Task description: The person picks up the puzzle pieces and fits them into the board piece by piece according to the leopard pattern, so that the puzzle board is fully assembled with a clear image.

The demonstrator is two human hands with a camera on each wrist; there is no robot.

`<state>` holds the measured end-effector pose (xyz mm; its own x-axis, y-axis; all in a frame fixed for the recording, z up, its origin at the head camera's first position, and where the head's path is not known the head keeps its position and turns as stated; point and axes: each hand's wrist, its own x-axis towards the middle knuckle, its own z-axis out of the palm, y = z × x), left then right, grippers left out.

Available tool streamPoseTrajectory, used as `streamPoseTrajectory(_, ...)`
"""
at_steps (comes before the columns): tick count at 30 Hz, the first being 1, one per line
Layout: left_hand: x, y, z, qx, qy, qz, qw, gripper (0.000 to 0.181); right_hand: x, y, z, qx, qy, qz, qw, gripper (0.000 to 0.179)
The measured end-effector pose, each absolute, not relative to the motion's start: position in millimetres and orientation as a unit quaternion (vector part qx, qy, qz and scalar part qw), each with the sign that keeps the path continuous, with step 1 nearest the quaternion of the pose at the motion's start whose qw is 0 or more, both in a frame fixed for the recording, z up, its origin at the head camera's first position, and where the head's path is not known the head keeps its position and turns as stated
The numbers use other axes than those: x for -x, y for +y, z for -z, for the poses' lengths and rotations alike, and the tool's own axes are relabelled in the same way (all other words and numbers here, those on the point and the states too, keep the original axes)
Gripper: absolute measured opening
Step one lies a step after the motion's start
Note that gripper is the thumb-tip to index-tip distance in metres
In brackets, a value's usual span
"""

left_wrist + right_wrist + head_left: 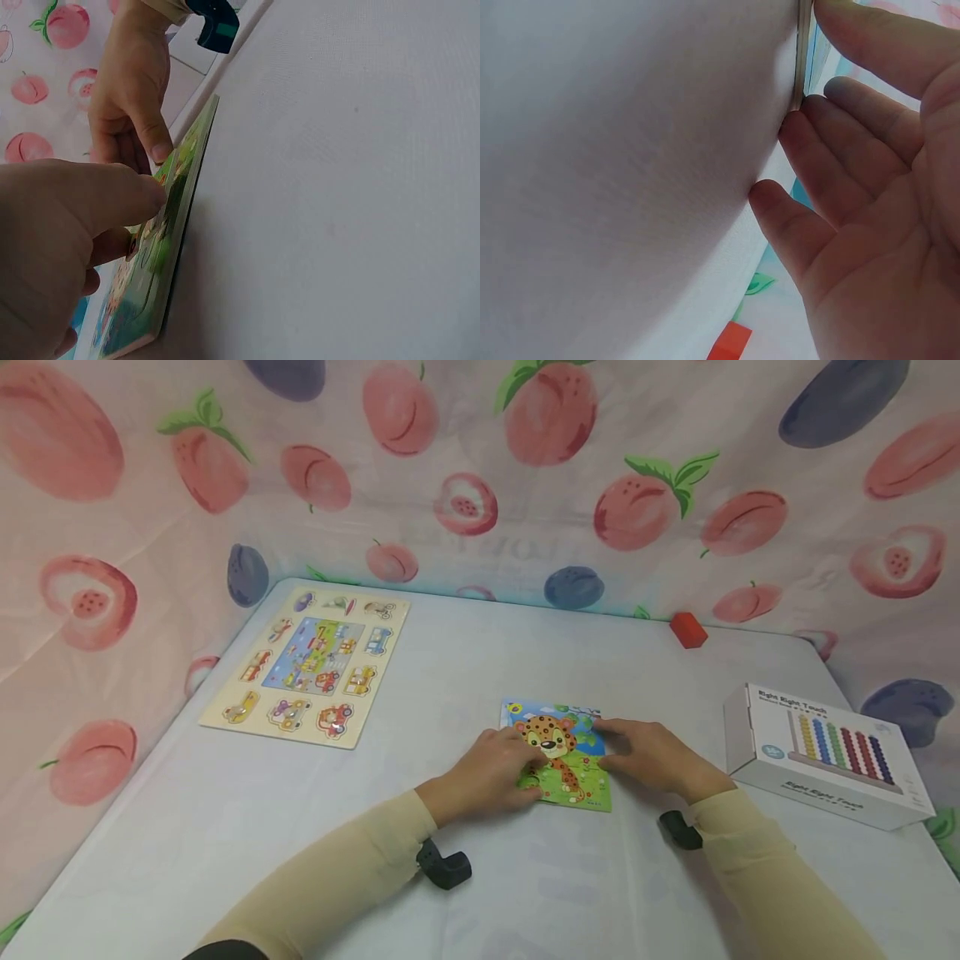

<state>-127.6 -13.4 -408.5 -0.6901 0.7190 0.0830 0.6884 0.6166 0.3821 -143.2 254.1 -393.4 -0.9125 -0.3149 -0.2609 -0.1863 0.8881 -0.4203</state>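
A leopard picture puzzle (588, 783) on a thin board lies flat at the middle of the table. My left hand (487, 772) is over its left part, thumb and index finger bent together at a small puzzle piece (132, 250) on the leopard's body; the fingers hide most of the piece. At the board's right edge is my right hand (652, 753), its thumb and fingers extended and apart. In the right wrist view, fingertips (793, 124) of this hand stand right at the board's side edge.
A wooden peg puzzle (360, 714) with vehicle pieces lies at the back left. To the right is a white box (813, 789) picturing coloured beads. A red block (687, 631) sits near the back edge. Fruit-patterned cloth (420, 539) hangs behind the table.
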Motion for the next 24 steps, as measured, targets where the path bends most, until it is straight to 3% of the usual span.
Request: streamPoseTrajectory(24,128,18,416,-0.406,0.896,-0.181,0.023,0.039,143,256,394,0.133,0.957,0.202,0.158,0.06)
